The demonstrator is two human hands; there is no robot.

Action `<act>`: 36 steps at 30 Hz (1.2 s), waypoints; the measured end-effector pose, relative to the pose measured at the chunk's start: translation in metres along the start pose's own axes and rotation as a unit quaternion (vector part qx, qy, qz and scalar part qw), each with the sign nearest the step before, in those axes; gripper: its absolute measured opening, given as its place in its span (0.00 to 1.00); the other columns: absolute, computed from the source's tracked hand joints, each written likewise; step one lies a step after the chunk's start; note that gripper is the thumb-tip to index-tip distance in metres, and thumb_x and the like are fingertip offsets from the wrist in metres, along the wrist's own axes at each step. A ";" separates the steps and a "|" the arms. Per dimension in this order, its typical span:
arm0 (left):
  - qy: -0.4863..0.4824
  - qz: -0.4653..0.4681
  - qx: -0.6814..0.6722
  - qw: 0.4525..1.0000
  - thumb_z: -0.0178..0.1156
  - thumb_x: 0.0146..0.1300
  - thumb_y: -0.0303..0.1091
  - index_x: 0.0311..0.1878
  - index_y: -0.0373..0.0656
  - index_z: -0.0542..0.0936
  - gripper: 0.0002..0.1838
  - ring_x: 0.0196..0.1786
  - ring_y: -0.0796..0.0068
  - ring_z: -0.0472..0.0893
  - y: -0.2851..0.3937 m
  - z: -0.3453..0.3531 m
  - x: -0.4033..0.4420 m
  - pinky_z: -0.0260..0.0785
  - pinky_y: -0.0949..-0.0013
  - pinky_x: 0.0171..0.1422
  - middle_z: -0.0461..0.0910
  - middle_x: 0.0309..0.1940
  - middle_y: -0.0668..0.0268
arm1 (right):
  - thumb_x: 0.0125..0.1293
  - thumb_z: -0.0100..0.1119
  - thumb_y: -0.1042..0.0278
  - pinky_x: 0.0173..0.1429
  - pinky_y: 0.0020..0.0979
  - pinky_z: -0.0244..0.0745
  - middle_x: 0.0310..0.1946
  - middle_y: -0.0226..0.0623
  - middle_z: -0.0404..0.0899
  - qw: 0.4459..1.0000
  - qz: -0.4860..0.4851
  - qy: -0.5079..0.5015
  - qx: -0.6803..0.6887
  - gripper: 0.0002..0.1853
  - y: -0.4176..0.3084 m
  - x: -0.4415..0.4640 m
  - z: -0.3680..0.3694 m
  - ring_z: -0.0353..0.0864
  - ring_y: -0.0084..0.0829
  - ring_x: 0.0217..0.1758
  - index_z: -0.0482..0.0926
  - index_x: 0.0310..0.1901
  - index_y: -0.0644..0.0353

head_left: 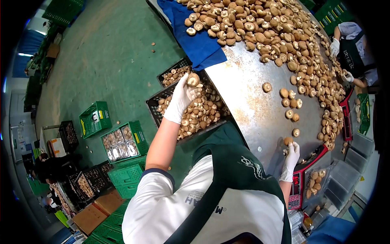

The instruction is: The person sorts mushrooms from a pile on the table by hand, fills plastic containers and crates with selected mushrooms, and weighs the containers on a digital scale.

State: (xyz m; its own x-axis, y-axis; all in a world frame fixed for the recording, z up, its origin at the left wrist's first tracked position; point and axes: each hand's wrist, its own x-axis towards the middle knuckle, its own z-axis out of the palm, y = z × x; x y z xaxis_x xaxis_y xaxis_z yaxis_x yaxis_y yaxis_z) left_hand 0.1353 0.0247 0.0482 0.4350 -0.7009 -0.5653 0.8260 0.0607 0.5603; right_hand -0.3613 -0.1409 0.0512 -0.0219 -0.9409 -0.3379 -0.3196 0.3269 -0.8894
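My left hand point(183, 97), in a white glove, is over the black crate point(152, 107) of mushrooms beside the metal table point(243, 89). Its fingers are closed on a large brown mushroom point(193, 79). My right hand point(291, 156), also gloved, is low over the table's near right part, next to a red scale point(297, 185). Its fingertips are on a small brown mushroom point(288, 141). Several loose mushrooms point(289, 114) lie on the metal beyond it, and a large heap point(280, 36) covers the far and right side of the table.
A blue cloth point(205, 51) hangs over the table's left edge. Green crates point(95, 118) and a crate of packed trays point(124, 142) stand on the floor at left. Across the table a co-worker point(353, 53) in white gloves handles mushrooms. A tray of mushrooms point(316, 181) sits by the scale.
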 end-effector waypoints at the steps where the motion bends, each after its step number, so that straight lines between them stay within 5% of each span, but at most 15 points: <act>1: 0.010 0.007 0.005 1.000 0.56 0.68 0.59 0.50 0.40 0.75 0.28 0.35 0.66 0.83 -0.001 0.002 -0.003 0.77 0.67 0.39 0.83 0.39 0.53 | 0.71 0.59 0.66 0.26 0.19 0.66 0.31 0.28 0.77 1.000 -0.004 -0.006 0.000 0.09 -0.001 0.004 0.000 0.73 0.17 0.22 0.77 0.48 0.60; 7: -0.026 0.058 -0.071 0.995 0.60 0.69 0.48 0.47 0.46 0.80 0.15 0.35 0.76 0.81 -0.017 -0.028 0.022 0.72 0.77 0.34 0.83 0.38 0.68 | 0.71 0.59 0.64 0.27 0.21 0.71 0.38 0.33 0.80 1.000 -0.023 0.006 -0.010 0.12 -0.009 0.011 0.006 0.77 0.19 0.26 0.78 0.51 0.60; 14: 0.046 0.107 -0.083 0.990 0.57 0.70 0.50 0.56 0.38 0.73 0.24 0.53 0.57 0.81 0.038 -0.079 0.067 0.79 0.58 0.57 0.79 0.50 0.53 | 0.70 0.60 0.66 0.27 0.21 0.70 0.35 0.31 0.79 0.997 0.020 -0.005 0.071 0.13 -0.018 0.015 0.014 0.75 0.20 0.23 0.75 0.53 0.62; 16: 0.249 0.083 -0.071 0.963 0.56 0.70 0.51 0.70 0.34 0.61 0.35 0.68 0.47 0.69 0.060 -0.051 0.068 0.69 0.51 0.69 0.65 0.66 0.45 | 0.71 0.59 0.66 0.27 0.21 0.70 0.35 0.31 0.79 0.990 0.055 -0.002 0.129 0.13 -0.025 0.016 0.016 0.75 0.20 0.23 0.76 0.53 0.61; 18: 0.301 0.123 0.042 0.945 0.57 0.70 0.50 0.72 0.35 0.58 0.37 0.69 0.50 0.68 0.059 -0.017 0.060 0.63 0.52 0.73 0.64 0.67 0.46 | 0.70 0.60 0.66 0.27 0.22 0.70 0.34 0.31 0.79 0.981 0.070 -0.005 0.179 0.15 -0.029 0.019 0.015 0.76 0.20 0.24 0.75 0.54 0.62; 21: 0.185 0.243 0.239 0.922 0.56 0.71 0.47 0.73 0.36 0.58 0.35 0.67 0.53 0.70 0.033 -0.012 0.067 0.62 0.54 0.74 0.64 0.68 0.48 | 0.71 0.59 0.65 0.28 0.23 0.69 0.33 0.30 0.79 0.967 0.083 -0.017 0.241 0.15 -0.028 0.023 0.009 0.76 0.21 0.24 0.76 0.55 0.61; 24: 0.104 0.288 0.343 0.888 0.54 0.72 0.39 0.70 0.36 0.65 0.28 0.64 0.59 0.72 -0.019 0.070 0.029 0.69 0.57 0.67 0.68 0.66 0.51 | 0.70 0.59 0.65 0.28 0.23 0.68 0.33 0.30 0.79 0.966 0.083 0.005 0.245 0.15 -0.023 0.025 0.001 0.75 0.20 0.24 0.76 0.55 0.60; 28: 0.006 0.222 0.500 0.837 0.58 0.69 0.33 0.71 0.34 0.64 0.29 0.65 0.61 0.73 -0.095 0.127 0.018 0.68 0.62 0.68 0.68 0.66 0.52 | 0.72 0.55 0.68 0.26 0.20 0.67 0.32 0.31 0.78 0.982 0.067 0.093 0.153 0.15 -0.005 0.029 -0.018 0.74 0.18 0.23 0.75 0.57 0.61; 30: -0.088 0.194 0.444 0.870 0.61 0.65 0.30 0.72 0.34 0.61 0.34 0.67 0.58 0.71 -0.132 0.133 0.038 0.65 0.60 0.70 0.68 0.66 0.50 | 0.72 0.55 0.67 0.23 0.19 0.67 0.31 0.32 0.77 0.982 0.097 0.085 0.137 0.21 0.014 0.035 -0.026 0.72 0.17 0.21 0.71 0.64 0.60; 34: -0.162 0.335 0.593 0.714 0.66 0.58 0.30 0.72 0.34 0.61 0.39 0.69 0.51 0.68 -0.169 0.173 0.077 0.60 0.57 0.74 0.67 0.65 0.45 | 0.70 0.58 0.65 0.23 0.20 0.67 0.35 0.33 0.79 0.982 0.144 0.039 0.116 0.28 0.006 0.050 -0.013 0.69 0.16 0.19 0.67 0.69 0.58; 36: -0.190 0.346 0.617 0.681 0.68 0.54 0.32 0.71 0.34 0.62 0.41 0.66 0.49 0.69 -0.179 0.200 0.092 0.63 0.57 0.72 0.68 0.64 0.46 | 0.69 0.59 0.65 0.23 0.20 0.67 0.37 0.34 0.79 0.983 0.140 0.004 0.114 0.27 -0.010 0.070 0.000 0.68 0.16 0.20 0.67 0.69 0.58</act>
State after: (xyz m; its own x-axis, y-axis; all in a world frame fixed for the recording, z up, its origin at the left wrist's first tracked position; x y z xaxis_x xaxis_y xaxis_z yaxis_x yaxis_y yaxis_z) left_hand -0.0445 -0.1924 0.0168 0.2494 -0.9554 0.1584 -0.5619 -0.0095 0.8272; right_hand -0.3592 -0.2103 0.0367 -0.0857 -0.8110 -0.5787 -0.0785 0.5845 -0.8076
